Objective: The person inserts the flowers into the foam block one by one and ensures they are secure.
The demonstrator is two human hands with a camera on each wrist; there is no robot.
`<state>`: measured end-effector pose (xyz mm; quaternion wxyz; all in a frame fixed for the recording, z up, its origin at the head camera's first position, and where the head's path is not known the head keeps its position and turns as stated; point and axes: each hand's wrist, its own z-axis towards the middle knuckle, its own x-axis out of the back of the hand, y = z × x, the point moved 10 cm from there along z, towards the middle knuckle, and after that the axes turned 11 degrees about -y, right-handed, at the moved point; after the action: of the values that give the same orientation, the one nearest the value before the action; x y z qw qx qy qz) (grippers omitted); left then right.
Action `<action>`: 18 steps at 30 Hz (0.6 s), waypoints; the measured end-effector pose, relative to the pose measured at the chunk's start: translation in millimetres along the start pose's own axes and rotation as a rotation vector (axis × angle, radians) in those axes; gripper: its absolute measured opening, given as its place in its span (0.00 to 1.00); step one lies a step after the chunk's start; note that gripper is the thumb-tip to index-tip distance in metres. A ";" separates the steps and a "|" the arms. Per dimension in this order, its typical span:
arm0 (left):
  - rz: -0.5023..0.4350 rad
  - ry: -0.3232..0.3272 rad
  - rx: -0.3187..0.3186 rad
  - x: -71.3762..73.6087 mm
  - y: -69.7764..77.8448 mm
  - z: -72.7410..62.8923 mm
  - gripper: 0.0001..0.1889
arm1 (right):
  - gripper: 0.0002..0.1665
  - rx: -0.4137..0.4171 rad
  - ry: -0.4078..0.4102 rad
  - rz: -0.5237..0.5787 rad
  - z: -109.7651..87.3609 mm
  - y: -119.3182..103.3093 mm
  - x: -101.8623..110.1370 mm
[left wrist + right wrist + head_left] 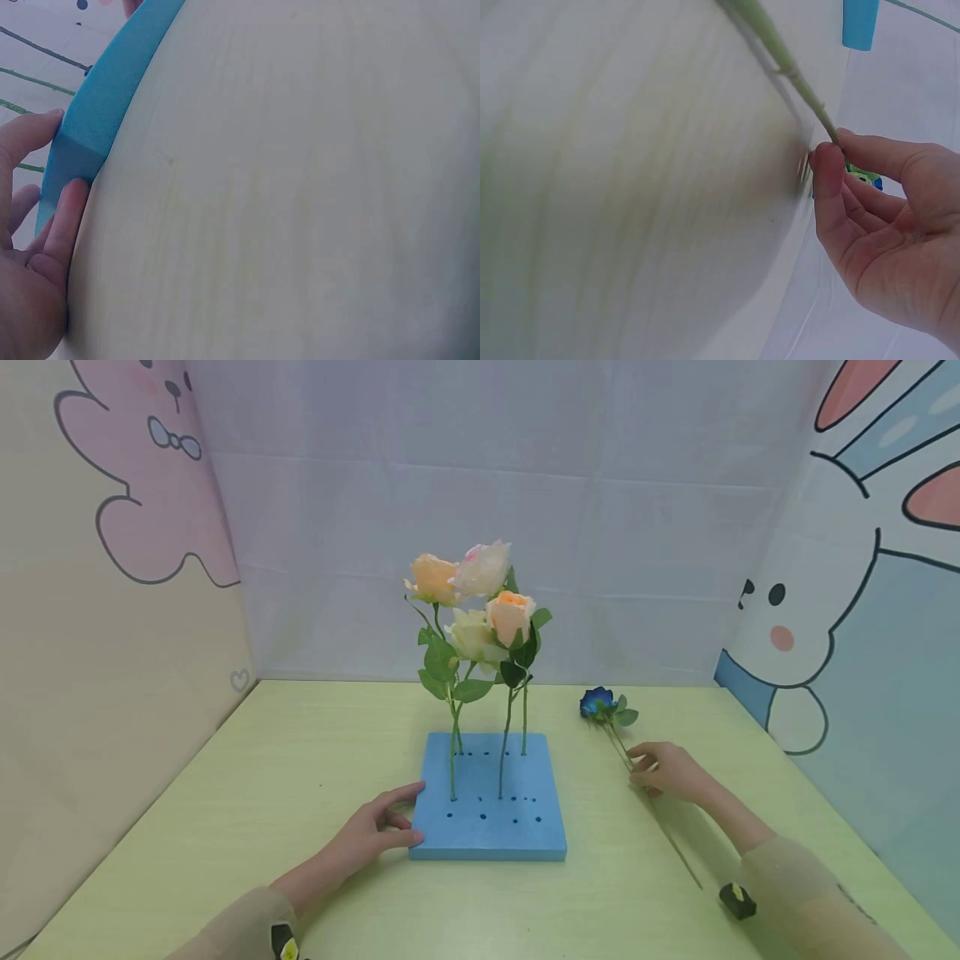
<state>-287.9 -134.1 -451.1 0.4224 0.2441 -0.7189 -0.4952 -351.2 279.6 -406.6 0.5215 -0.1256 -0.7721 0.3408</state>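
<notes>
My right hand (671,770) pinches the green stem (791,71) of a blue rose (597,702) between thumb and fingers. The rose lies at the right of the table, its bloom pointing to the back and its stem running toward the front. At the left edge of a blue board with holes (487,835), my left hand (372,831) rests, its fingertips (73,196) touching the board's side. Several artificial flowers stand upright in the board: an orange-yellow rose (433,578), a pale pink one (483,568), a cream one (474,637) and a peach rose (511,617).
The pale yellow-green table (337,727) spreads around the board. White cloth (637,527) hangs behind it, and side panels with cartoon animals stand left and right. A small black device (738,902) is at my right sleeve.
</notes>
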 end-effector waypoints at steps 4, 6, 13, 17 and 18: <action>0.002 0.003 0.003 0.2 0.3 0.0 0.39 | 0.29 -0.023 -0.011 -0.008 1.7 3.2 -1.3; 0.003 0.004 0.002 0.1 0.4 0.1 0.39 | 0.29 -0.026 -0.011 -0.007 2.2 4.1 -1.9; 0.007 0.009 0.003 -0.1 -0.4 0.4 0.39 | 0.29 0.000 0.012 0.033 2.0 2.3 -0.1; 0.004 0.010 0.008 -0.1 -0.8 0.3 0.39 | 0.28 0.005 0.032 0.046 1.8 -0.7 2.2; 0.003 0.011 0.009 0.0 -0.8 0.2 0.39 | 0.28 0.004 0.036 0.047 1.6 -1.7 2.6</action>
<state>-288.2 -134.3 -451.9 0.4260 0.2478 -0.7191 -0.4899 -353.4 279.2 -404.0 0.5274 -0.1490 -0.7588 0.3521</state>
